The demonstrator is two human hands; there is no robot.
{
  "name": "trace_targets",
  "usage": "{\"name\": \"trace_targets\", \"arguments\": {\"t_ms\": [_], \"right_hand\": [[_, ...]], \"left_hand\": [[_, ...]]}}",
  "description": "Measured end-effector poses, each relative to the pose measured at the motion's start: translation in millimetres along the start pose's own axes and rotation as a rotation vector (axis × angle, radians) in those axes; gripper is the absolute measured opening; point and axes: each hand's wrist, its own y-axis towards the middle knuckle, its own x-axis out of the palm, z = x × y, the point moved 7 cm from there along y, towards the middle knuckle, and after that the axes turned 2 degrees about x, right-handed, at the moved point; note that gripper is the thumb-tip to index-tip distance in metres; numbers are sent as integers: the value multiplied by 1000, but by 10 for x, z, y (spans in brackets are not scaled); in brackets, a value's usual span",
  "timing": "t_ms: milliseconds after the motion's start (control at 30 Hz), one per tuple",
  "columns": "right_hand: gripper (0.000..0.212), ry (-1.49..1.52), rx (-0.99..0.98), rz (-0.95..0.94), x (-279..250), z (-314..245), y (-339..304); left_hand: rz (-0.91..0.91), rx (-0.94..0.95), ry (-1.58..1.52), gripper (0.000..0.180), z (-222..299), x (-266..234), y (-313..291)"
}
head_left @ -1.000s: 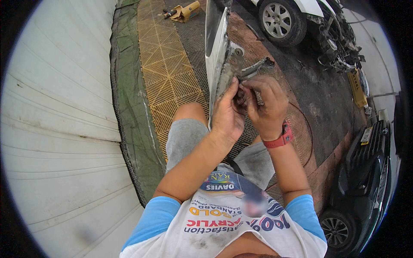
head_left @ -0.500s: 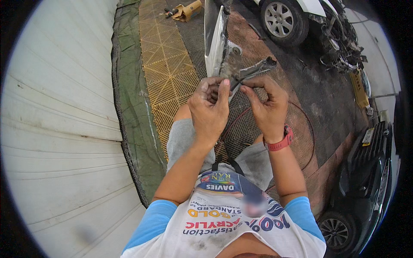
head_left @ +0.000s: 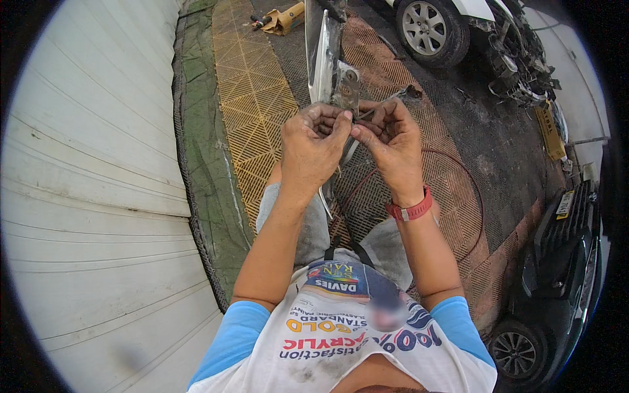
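A long white car body panel [head_left: 319, 62] stands tilted in front of me, its upper end running out at the top of the picture. Along its inner side is a dirty grey metal bracket [head_left: 348, 84] with round holes. My left hand [head_left: 316, 139] is closed at the panel's edge, thumb against curled fingers just below the bracket. Close beside it, my right hand [head_left: 392, 141] pinches a dark, ragged strip at the same edge. The strip's far end [head_left: 411, 93] shows past my right knuckles; the rest of it is mostly hidden by my fingers.
A white car with its front stripped stands at the far right, wheel [head_left: 426, 29] toward me. A dark vehicle [head_left: 557, 262] is at the near right. A thin red hose [head_left: 480, 203] curves over the floor tiles. Brown paper wrapping [head_left: 285, 19] lies far left, beyond a green sheet [head_left: 206, 131].
Both hands have moved slightly up and left, the right one closer to the left. The panel has turned, its bracket now facing me more, and less of the dark strip shows.
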Motion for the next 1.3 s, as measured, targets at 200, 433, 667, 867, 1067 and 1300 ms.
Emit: {"name": "trace_targets", "arguments": {"t_ms": [200, 433, 667, 867, 1067, 1300], "right_hand": [[53, 231, 20, -43, -12, 43, -17], [60, -219, -294, -21, 13, -138, -139], [61, -137, -258, 87, -35, -169, -232], [46, 58, -28, 108, -120, 17, -314], [10, -34, -27, 199, -63, 49, -351], [7, -81, -58, 161, 45, -23, -264]], "left_hand": [[-27, 100, 21, 15, -80, 10, -54], [-126, 7, 15, 14, 68, 8, -51], [-206, 28, 269, 14, 237, -19, -34], [-142, 108, 190, 15, 131, -15, -100], [-114, 137, 141, 16, 210, 40, -89], [-54, 21, 116, 15, 145, 7, -47]]}}
